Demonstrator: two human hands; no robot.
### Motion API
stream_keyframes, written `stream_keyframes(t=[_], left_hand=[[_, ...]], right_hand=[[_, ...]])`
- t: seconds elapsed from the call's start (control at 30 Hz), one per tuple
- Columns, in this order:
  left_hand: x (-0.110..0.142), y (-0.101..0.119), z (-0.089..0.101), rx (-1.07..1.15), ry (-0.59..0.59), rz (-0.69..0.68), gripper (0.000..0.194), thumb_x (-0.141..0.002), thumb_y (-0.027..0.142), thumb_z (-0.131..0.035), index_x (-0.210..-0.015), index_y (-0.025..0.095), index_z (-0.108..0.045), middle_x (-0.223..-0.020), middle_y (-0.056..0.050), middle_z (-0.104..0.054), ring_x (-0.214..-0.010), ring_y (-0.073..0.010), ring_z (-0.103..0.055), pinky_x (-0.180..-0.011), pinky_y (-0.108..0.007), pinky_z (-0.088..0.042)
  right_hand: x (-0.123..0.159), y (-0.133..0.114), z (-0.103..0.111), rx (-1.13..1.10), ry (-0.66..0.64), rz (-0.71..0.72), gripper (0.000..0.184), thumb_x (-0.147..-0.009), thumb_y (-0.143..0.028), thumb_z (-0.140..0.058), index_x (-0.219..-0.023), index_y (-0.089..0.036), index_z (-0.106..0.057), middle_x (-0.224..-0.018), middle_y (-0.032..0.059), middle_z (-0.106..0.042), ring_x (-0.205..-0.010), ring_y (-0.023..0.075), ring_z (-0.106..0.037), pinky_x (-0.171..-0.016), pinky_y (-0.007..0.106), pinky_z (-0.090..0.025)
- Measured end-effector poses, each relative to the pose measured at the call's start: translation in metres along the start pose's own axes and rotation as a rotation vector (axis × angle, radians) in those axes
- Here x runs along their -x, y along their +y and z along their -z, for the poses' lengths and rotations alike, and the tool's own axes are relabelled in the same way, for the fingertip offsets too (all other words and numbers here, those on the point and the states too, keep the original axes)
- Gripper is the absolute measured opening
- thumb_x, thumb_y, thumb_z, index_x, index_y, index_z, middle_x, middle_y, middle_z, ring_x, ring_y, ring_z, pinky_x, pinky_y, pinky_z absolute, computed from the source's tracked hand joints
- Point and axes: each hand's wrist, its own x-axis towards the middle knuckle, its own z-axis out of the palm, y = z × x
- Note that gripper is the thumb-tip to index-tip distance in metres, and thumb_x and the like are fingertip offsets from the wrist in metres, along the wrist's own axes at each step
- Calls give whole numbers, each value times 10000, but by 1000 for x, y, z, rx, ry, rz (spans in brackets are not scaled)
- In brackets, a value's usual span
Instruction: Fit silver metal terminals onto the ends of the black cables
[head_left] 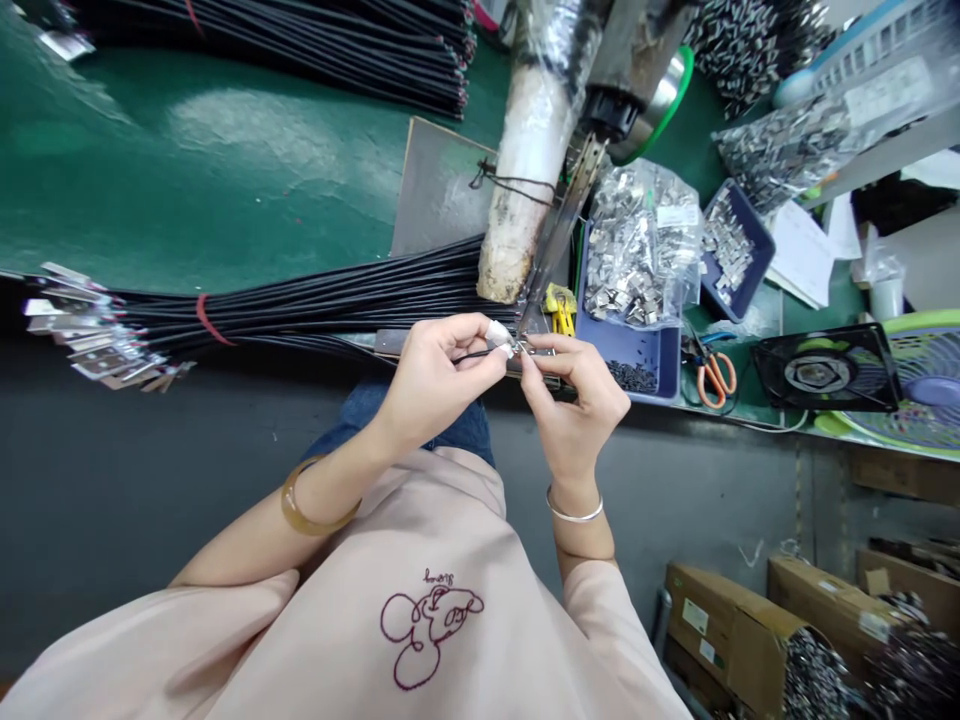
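Note:
My left hand (442,375) is closed, pinching a thin black cable (472,354) near its end between thumb and forefinger. White tape wraps a fingertip of that hand. My right hand (574,385) is closed too, its thumb and finger pinching a small shiny metal piece (517,346) at the cable's end. The fingertips nearly meet, so its exact shape is hard to see. Just behind them, a bundle of black cables (322,300) lies along the table edge, tied with a red band, with flat metal ends at the left. A yellow-handled tool (561,310) lies close to my right hand.
A white wrapped post (521,190) and a metal bar (566,215) come down just beyond my hands. Right of them are a blue tray (667,365) with bagged metal parts, orange-handled scissors (716,380) and a black fan (825,372). More cables (300,45) lie at the back.

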Motion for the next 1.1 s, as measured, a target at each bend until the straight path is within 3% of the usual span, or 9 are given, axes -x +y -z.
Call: stream_keyframes(t=[0.33,0.73,0.8,0.87,0.93,1.0,1.1], left_hand=[[-3,3,-3,-41,44,-43,33,-768,180,-645,-757,148,-643,-572,40,-485,-512,-59,-410,-488,-195,-304],[3,0,-2,-48,-46,-17,52,-789,171,-627,-745,157,-604,-537,62,-412,-482,-54,-345,-470,-202,-277],[5,-1,-1,-99,-56,-63,51,-806,160,-614,-756,153,-616,-550,59,-420,-486,-53,-337,-463,-202,-261],[9,-2,0,-197,-68,-189,55,-815,133,-602,-789,148,-648,-593,42,-489,-507,-55,-366,-475,-198,-287],[12,-4,3,-311,-86,-372,95,-811,99,-597,-819,146,-679,-636,26,-551,-534,-59,-398,-509,-195,-332],[14,-5,7,-375,-95,-487,125,-789,77,-601,-844,142,-694,-653,21,-569,-550,-62,-415,-530,-194,-356],[14,-3,14,-287,-134,-360,144,-737,71,-594,-838,130,-677,-653,17,-560,-556,-67,-441,-526,-191,-368]], right_hand=[[-3,2,-2,66,13,93,135,-876,-113,-669,-846,-242,-644,-977,6,-774,-899,137,-743,-830,290,-615],[10,2,-1,74,3,129,142,-885,-112,-640,-890,-248,-599,-984,24,-778,-911,148,-752,-810,289,-617],[10,1,0,50,31,56,107,-904,-145,-630,-882,-240,-584,-980,25,-770,-866,143,-754,-754,273,-615],[9,0,2,-4,24,-117,70,-945,-212,-592,-893,-233,-550,-881,0,-746,-680,106,-721,-609,225,-579],[8,1,5,-111,-76,-316,107,-983,-295,-542,-903,-236,-502,-690,-64,-662,-465,63,-601,-467,182,-490],[7,2,7,-242,-211,-436,163,-997,-358,-516,-894,-243,-463,-573,-112,-555,-379,46,-505,-413,161,-433],[8,4,8,-336,-256,-422,162,-988,-357,-541,-905,-235,-473,-710,-75,-617,-512,56,-614,-519,172,-530]])
